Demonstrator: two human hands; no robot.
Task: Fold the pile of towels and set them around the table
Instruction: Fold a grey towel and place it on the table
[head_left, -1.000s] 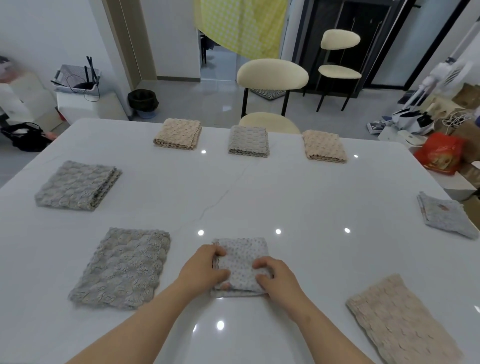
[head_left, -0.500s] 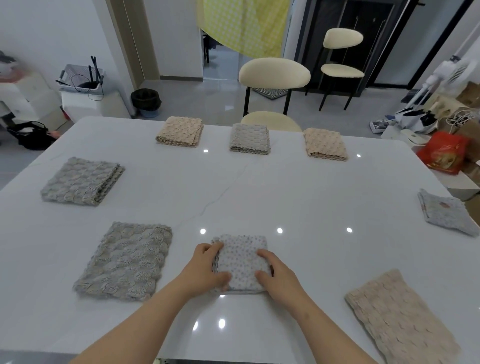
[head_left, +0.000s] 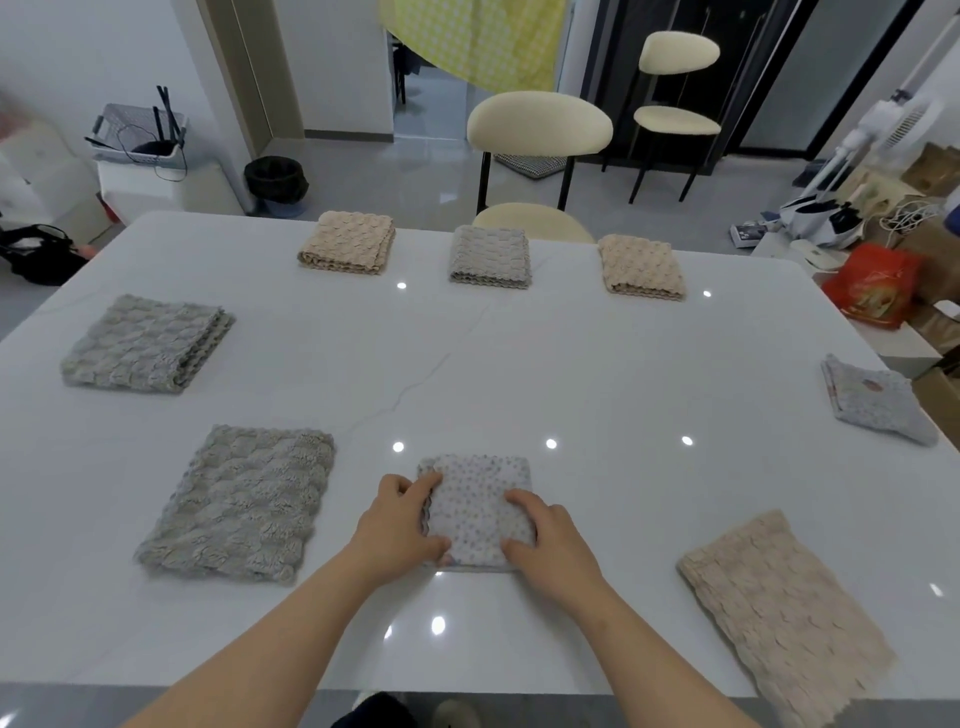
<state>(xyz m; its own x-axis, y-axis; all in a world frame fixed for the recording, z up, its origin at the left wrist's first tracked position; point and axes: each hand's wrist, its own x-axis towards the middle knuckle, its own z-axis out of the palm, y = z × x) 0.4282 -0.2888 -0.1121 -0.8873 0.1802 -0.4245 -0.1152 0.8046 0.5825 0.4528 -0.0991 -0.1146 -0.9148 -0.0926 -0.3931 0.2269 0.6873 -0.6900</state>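
Note:
A small folded dotted towel (head_left: 480, 506) lies flat near the front edge of the white table (head_left: 519, 364). My left hand (head_left: 397, 525) grips its left edge and my right hand (head_left: 550, 540) holds its right side, fingers pressed on the cloth. Around the table lie other folded towels: a grey one (head_left: 239, 504) at my left, a beige one (head_left: 779, 613) at my right, a grey one (head_left: 148, 343) on the left side, a patterned one (head_left: 878, 397) on the right side, and beige (head_left: 348, 241), grey (head_left: 491, 254) and beige (head_left: 641, 265) ones along the far edge.
A cream chair (head_left: 537, 156) stands at the far side of the table, with a second one (head_left: 675, 83) behind it. A black bin (head_left: 275, 182) and a white cabinet sit at the far left; a red bag (head_left: 872, 283) and clutter lie at the right.
My hands and the dotted towel have stayed in nearly the same place; the fingers shifted slightly on the cloth. The view tilted a little.

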